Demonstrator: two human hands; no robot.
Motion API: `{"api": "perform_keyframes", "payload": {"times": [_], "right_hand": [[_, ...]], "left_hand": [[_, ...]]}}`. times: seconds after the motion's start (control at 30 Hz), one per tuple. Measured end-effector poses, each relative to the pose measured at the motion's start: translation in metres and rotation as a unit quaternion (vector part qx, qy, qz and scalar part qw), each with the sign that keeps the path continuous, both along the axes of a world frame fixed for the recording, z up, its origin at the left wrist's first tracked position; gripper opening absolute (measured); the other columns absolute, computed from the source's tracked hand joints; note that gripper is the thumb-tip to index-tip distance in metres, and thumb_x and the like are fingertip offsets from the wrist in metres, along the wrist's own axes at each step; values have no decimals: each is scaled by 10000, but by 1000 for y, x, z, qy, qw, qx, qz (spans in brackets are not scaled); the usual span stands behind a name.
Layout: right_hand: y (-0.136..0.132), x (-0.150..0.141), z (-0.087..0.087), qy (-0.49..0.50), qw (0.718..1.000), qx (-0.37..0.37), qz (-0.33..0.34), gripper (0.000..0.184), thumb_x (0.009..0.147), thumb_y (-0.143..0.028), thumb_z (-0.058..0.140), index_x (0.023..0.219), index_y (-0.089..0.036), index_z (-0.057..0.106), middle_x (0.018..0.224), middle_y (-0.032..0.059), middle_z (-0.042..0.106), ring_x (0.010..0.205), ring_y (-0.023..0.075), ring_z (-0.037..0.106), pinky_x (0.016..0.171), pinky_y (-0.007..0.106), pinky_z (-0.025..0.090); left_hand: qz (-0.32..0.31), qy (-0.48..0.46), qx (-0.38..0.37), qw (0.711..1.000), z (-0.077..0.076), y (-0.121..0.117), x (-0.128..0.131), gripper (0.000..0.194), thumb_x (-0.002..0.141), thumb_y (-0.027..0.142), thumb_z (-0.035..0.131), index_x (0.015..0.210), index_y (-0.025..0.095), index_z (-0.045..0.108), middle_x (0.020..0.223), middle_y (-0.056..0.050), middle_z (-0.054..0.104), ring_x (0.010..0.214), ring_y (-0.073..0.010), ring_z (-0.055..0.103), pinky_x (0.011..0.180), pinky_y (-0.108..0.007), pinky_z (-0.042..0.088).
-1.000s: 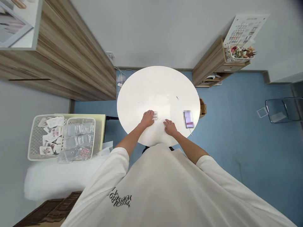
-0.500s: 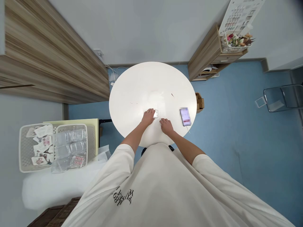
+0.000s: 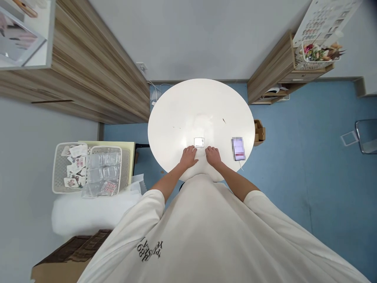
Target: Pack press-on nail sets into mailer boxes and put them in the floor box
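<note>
A small clear, flat rectangular case [image 3: 199, 142] lies on the white oval table [image 3: 203, 102] just beyond my hands; its contents are too small to make out. My left hand [image 3: 188, 157] rests on the tabletop below the case's left side, fingers stretched forward and thumb apart. Across from it, my right hand [image 3: 213, 156] lies near the case's lower right corner, its fingers extended on the table. Neither hand holds anything. Farther right on the table is a phone [image 3: 238, 149] with a blurred-out screen and a white cable [image 3: 241, 166].
On the left, white baskets [image 3: 55, 169] hold printed cards and clear plastic boxes. A wooden cabinet [image 3: 118, 78] stands at the back left, a smaller one [image 3: 273, 74] at the back right. An open cardboard box [image 3: 259, 133] sits beside the table's right edge.
My left hand has come off the case and drawn back toward me, leaving the case fully visible. My right hand stays close by. The head view has shifted left.
</note>
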State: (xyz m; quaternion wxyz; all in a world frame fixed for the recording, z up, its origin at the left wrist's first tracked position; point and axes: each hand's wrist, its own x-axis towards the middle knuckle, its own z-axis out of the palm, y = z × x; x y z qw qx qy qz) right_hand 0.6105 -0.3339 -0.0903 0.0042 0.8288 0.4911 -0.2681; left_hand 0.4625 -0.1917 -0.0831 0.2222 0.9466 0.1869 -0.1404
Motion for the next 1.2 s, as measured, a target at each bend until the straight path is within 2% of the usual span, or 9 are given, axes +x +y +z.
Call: {"api": "perform_keyframes", "payload": {"times": [0.1, 0.23, 0.4, 0.5, 0.6, 0.73, 0.87, 1.07, 1.2], "right_hand": [[3, 4, 6, 0, 999, 18, -35, 316, 987, -176, 364, 1188, -177, 607, 1178, 164, 625, 1074, 310, 526, 960, 425, 364], [-2, 14, 10, 36, 998, 48, -36, 291, 991, -239, 416, 1230, -190, 575, 1256, 134, 622, 1146, 286, 526, 1005, 400, 360], [-1, 27, 7, 68, 996, 50, -8, 438, 952, -370, 567, 1355, -201, 530, 1422, 117, 564, 1295, 299, 478, 1088, 423, 321], [11, 35, 6, 60, 998, 23, -24, 303, 1023, -306, 425, 1233, -201, 616, 1310, 122, 639, 1191, 282, 559, 1017, 409, 371], [26, 41, 6, 42, 998, -6, -36, 353, 1044, -253, 322, 1091, -200, 668, 1144, 132, 690, 1029, 272, 622, 906, 392, 409], [41, 47, 6, 30, 998, -25, -50, 355, 1039, -262, 326, 1033, -202, 676, 1051, 136, 698, 950, 275, 644, 831, 381, 414], [45, 50, 4, 29, 997, -34, -66, 341, 1037, -271, 342, 1019, -194, 673, 1009, 134, 710, 889, 266, 657, 778, 364, 414], [45, 51, 3, 32, 996, -28, -84, 307, 1030, -239, 359, 1055, -200, 663, 1021, 114, 730, 906, 259, 670, 755, 344, 419], [44, 51, 6, 55, 992, -25, -113, 326, 1028, -248, 389, 1286, -198, 582, 1077, 108, 736, 953, 270, 674, 807, 344, 432]], "left_hand": [[-12, -1, 14, 1000, 0, 1, 6, 533, 833, 271, 687, 1333, 220, 511, 1497, -159, 430, 1411, -357, 383, 1153, -526, 298], [9, -15, 25, 1000, -1, 10, 16, 332, 891, 136, 530, 1203, 216, 609, 1458, -150, 476, 1398, -320, 409, 1129, -496, 336], [40, -17, 2, 999, -2, 26, 28, 312, 958, 154, 413, 1167, 209, 639, 1305, -134, 583, 1237, -286, 550, 1083, -471, 388], [64, -8, 10, 998, 3, 32, 35, 338, 949, 154, 419, 1213, 210, 623, 1230, -137, 626, 1230, -299, 551, 1112, -502, 349], [75, -33, 44, 996, 13, 30, 37, 442, 905, 114, 448, 1319, 217, 562, 1344, -156, 577, 1333, -325, 468, 1156, -553, 265], [-13, -33, 15, 999, 21, 18, 34, 499, 873, 85, 454, 1335, 245, 553, 1391, -159, 542, 1338, -345, 456, 1136, -565, 270], [-88, -12, -20, 996, 12, 9, 32, 475, 870, 94, 452, 1309, 233, 565, 1364, -151, 562, 1325, -321, 481, 1108, -501, 332], [-30, -25, 9, 999, -9, 17, 40, 567, 859, 88, 472, 1415, 196, 463, 1613, -157, 360, 1463, -313, 361, 1137, -491, 312], [-7, -12, 3, 1000, -14, 23, 51, 552, 857, 124, 514, 1401, 211, 480, 1642, -161, 324, 1433, -353, 394, 1080, -513, 365]]}}
